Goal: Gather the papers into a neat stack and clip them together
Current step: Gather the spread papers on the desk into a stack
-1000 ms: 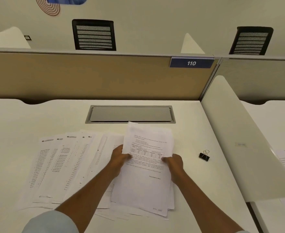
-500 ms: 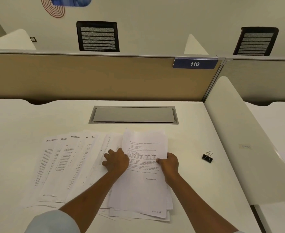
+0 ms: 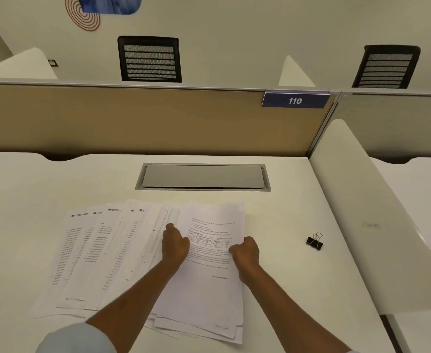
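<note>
Several printed white sheets lie fanned out across the white desk. A rough stack of papers [image 3: 209, 296] sits at the right end of the fan, with loose sheets [image 3: 89, 256] spread to its left. My left hand [image 3: 175, 244] is curled on the stack's left edge, fingers closed on the paper. My right hand [image 3: 245, 253] grips the stack's right edge in a fist. A black binder clip [image 3: 314, 241] with silver handles rests on the desk, well to the right of the stack.
A grey cable hatch [image 3: 203, 177] is set into the desk [image 3: 44, 189] behind the papers. A tan partition [image 3: 133, 121] with a "110" sign closes the back. A white curved divider [image 3: 377, 230] bounds the right side.
The top sheets, held slightly raised a second ago, now lie flat on the stack. Both hands have shifted to the stack's side edges and curled tighter.
</note>
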Demonstrator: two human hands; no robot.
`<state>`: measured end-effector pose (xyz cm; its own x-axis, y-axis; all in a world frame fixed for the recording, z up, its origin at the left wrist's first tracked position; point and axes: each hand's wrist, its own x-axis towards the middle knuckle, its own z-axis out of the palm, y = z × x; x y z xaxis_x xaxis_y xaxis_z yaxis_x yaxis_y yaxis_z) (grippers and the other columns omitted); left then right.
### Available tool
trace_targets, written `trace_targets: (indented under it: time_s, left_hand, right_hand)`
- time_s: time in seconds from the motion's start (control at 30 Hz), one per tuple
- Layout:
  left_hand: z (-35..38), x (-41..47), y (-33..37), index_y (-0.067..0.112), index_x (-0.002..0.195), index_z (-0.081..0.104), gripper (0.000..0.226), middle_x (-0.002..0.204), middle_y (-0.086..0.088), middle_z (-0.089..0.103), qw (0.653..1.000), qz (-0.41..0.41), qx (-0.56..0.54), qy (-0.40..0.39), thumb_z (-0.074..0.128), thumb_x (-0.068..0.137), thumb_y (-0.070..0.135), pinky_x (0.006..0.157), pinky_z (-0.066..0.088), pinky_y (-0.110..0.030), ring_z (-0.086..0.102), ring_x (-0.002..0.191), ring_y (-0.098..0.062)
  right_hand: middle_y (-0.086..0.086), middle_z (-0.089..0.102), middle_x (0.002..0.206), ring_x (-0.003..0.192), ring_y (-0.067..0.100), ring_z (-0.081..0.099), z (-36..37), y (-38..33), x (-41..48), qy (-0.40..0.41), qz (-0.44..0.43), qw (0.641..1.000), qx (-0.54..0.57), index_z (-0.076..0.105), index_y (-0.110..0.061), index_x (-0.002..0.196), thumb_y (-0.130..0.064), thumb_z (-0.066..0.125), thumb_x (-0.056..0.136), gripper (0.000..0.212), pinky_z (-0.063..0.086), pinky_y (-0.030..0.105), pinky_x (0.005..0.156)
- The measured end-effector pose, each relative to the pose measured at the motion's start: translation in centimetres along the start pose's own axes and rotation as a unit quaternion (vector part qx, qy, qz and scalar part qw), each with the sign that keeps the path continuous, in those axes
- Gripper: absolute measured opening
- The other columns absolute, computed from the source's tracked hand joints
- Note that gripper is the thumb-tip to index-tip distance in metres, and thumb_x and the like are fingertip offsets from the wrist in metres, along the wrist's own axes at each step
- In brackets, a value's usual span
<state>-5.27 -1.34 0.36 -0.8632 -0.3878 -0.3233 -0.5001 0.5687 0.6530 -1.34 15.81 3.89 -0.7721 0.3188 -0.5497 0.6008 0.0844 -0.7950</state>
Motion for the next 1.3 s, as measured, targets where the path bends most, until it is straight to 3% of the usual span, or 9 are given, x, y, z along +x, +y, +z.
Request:
trace_targets:
  time_s: [0.1, 0.27, 0.43, 0.53, 0.7, 0.97, 1.07, 1.17, 1.3]
  left_hand:
    - [-0.2, 0.1, -0.4, -0.003, 0.131, 0.04, 0.05, 0.123, -0.022, 0.057, 0.999, 0.002, 0.035, 0.011, 0.061, 0.086, 0.001, 0.091, 0.05, -0.041, 0.057, 0.113, -0.038]
    - [-1.1, 0.1, -0.5, 0.014, 0.121, 0.055, 0.034, 0.114, -0.011, 0.06, 0.971, 0.026, 0.236, 0.039, 0.06, 0.09, 0.025, 0.09, 0.042, -0.036, 0.049, 0.11, -0.028]
    - [-1.2, 0.7, -1.2, 0.019, 0.123, 0.051, 0.041, 0.118, -0.012, 0.05, 0.963, 0.007, 0.269, 0.027, 0.061, 0.088, 0.038, 0.095, 0.043, -0.042, 0.047, 0.113, -0.029]
    - [-1.4, 0.9, -1.3, 0.019, 0.123, 0.051, 0.043, 0.118, -0.012, 0.052, 0.96, 0.019, 0.277, 0.036, 0.06, 0.088, 0.041, 0.091, 0.047, -0.038, 0.051, 0.11, -0.027]
    - [-1.7, 1.2, -1.2, 0.016, 0.121, 0.053, 0.045, 0.117, -0.016, 0.056, 0.987, 0.015, 0.158, 0.021, 0.069, 0.083, 0.033, 0.091, 0.051, -0.045, 0.056, 0.109, -0.033]
    - [-3.5, 1.0, -2.0, 0.008, 0.132, 0.038, 0.069, 0.128, -0.019, 0.052, 0.995, -0.002, -0.102, -0.008, 0.075, 0.075, 0.0, 0.095, 0.048, -0.044, 0.054, 0.114, -0.037]
    - [-4.2, 1.3, -2.3, 0.006, 0.137, 0.032, 0.078, 0.131, -0.02, 0.05, 0.986, -0.06, -0.154, -0.01, 0.075, 0.073, -0.006, 0.093, 0.048, -0.041, 0.054, 0.114, -0.036]
    - [-4.5, 1.7, -2.5, 0.003, 0.131, 0.045, 0.065, 0.127, -0.018, 0.056, 0.984, -0.076, -0.158, -0.017, 0.071, 0.073, -0.011, 0.085, 0.049, -0.034, 0.057, 0.107, -0.032]
    - [-4.5, 2.0, -2.9, 0.005, 0.11, 0.062, 0.034, 0.115, -0.014, 0.067, 0.997, -0.029, -0.068, -0.031, 0.071, 0.078, -0.001, 0.087, 0.055, -0.038, 0.063, 0.097, -0.029]
  right_hand:
    - [0.005, 0.061, 0.093, 0.075, 0.013, 0.058, 0.3, 0.2, -0.1, -0.001, 0.001, 1.0, 0.003, 0.052, -0.011, 0.09, 0.005, 0.053, 0.083, 0.017, 0.048, 0.024, 0.054]
    - [-0.005, 0.056, 0.086, 0.075, 0.006, 0.055, 0.6, 0.5, -1.0, -0.003, -0.031, 0.999, 0.006, 0.049, -0.012, 0.099, 0.005, 0.054, 0.084, 0.024, 0.044, 0.019, 0.054]
    - [-0.003, 0.06, 0.091, 0.078, 0.008, 0.058, 1.0, 1.3, -1.2, 0.004, -0.05, 0.999, -0.011, 0.053, -0.01, 0.104, 0.002, 0.057, 0.083, 0.024, 0.046, 0.018, 0.056]
    - [0.005, 0.064, 0.096, 0.083, 0.018, 0.062, 1.5, 1.5, -0.8, 0.023, -0.052, 0.997, -0.052, 0.056, -0.009, 0.099, 0.001, 0.056, 0.081, 0.021, 0.055, 0.03, 0.067]
    - [0.007, 0.062, 0.101, 0.092, 0.027, 0.06, 2.7, 3.2, 2.2, 0.049, -0.024, 0.994, -0.097, 0.059, -0.014, 0.094, -0.008, 0.055, 0.072, 0.023, 0.059, 0.045, 0.079]
    - [0.007, 0.066, 0.095, 0.078, 0.02, 0.064, 1.7, 1.3, 0.5, 0.024, 0.029, 0.998, 0.054, 0.06, -0.005, 0.099, 0.008, 0.055, 0.078, 0.025, 0.051, 0.025, 0.054]
    - [0.013, 0.07, 0.098, 0.081, 0.028, 0.068, 2.2, 1.3, 1.0, -0.002, 0.057, 0.995, 0.08, 0.065, -0.003, 0.103, 0.007, 0.064, 0.078, 0.027, 0.058, 0.032, 0.062]
    - [0.013, 0.071, 0.1, 0.081, 0.029, 0.068, 2.6, 1.5, 1.1, -0.012, 0.069, 0.995, 0.077, 0.067, -0.003, 0.107, 0.005, 0.066, 0.079, 0.029, 0.058, 0.033, 0.064]
    - [0.01, 0.07, 0.098, 0.078, 0.024, 0.067, 3.2, 1.6, 0.9, 0.0, 0.058, 0.995, 0.076, 0.067, -0.005, 0.106, 0.005, 0.062, 0.083, 0.025, 0.055, 0.029, 0.061]
